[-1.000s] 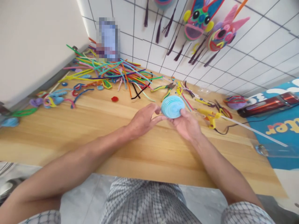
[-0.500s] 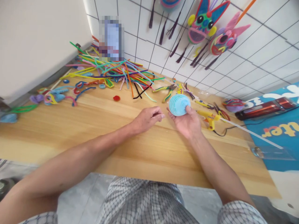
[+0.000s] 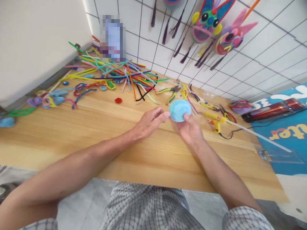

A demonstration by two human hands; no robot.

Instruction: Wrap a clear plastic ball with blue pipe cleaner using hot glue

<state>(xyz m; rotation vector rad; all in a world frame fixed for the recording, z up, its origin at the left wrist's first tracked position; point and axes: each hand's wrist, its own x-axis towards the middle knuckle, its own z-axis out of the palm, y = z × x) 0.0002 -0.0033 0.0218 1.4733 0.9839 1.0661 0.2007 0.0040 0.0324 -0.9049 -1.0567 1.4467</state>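
A light-blue coiled piece [image 3: 179, 110], round like a ball or dome with pale stripes, is held above the table in my right hand [image 3: 191, 129]. The thumb presses on its near side while the other fingers are mostly hidden beneath it. My left hand [image 3: 153, 122] is at its left edge, thumb and fingers a little apart, with the fingertips touching or almost touching the piece. Just behind it lie green-and-yellow pliers [image 3: 171, 93]. To the right of my right hand rests a yellow glue gun [image 3: 216, 121] with a long clear glue stick in its back.
A heap of colourful pipe cleaners [image 3: 115, 72] covers the back left of the wooden table [image 3: 96, 153]. A red coiled disc [image 3: 118, 100] lies nearer. Scissors [image 3: 226, 115] and a dark red cylinder [image 3: 273, 110] are at right. Decorated masks [image 3: 206, 24] hang on the tiled wall.
My right hand has brought the light-blue piece slightly left and down. My left hand has loosened from a closed pinch and come up to the piece's left edge.
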